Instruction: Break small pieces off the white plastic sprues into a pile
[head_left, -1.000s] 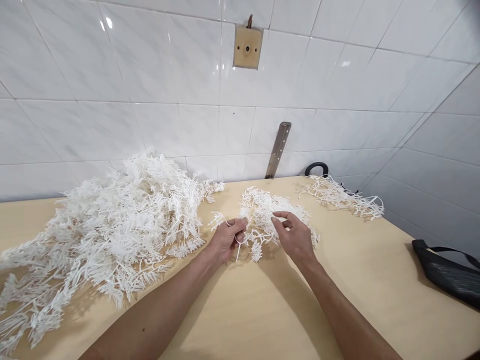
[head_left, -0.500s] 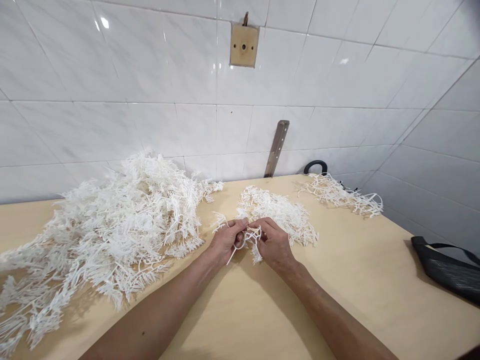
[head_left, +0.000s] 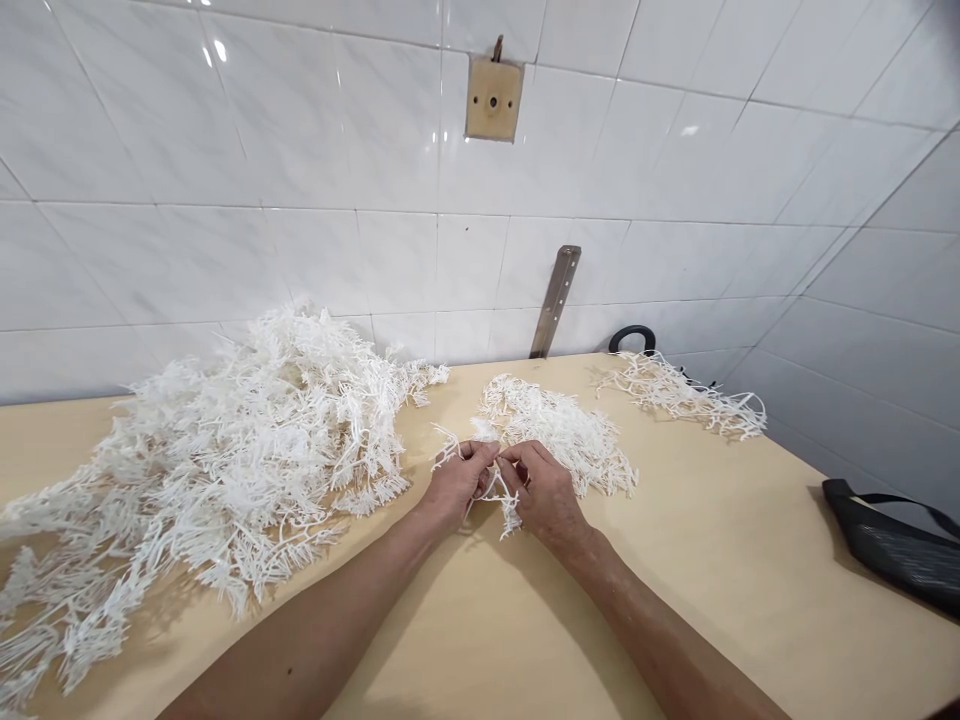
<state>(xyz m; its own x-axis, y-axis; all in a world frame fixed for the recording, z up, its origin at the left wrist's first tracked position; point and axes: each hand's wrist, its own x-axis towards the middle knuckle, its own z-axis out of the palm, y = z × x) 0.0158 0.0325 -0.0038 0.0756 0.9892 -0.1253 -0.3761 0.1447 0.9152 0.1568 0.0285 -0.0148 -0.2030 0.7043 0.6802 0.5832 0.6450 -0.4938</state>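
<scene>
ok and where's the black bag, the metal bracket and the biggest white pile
black bag (head_left: 892, 548): head view, its body
metal bracket (head_left: 555, 303): head view, mid-strip
biggest white pile (head_left: 277, 440): head view, near its middle

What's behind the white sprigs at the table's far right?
A black loop shows above the far-right sprigs, its lower part covered. Small dark bits also show behind; I can't tell what they are.

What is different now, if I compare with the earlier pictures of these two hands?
The right hand was apart, above the small white heap; it has moved left, and its fingertips now pinch the white, branched, plastic-looking sprig beside those of the left hand. The left hand still holds the sprig. The three white heaps and the black bag stayed.
</scene>
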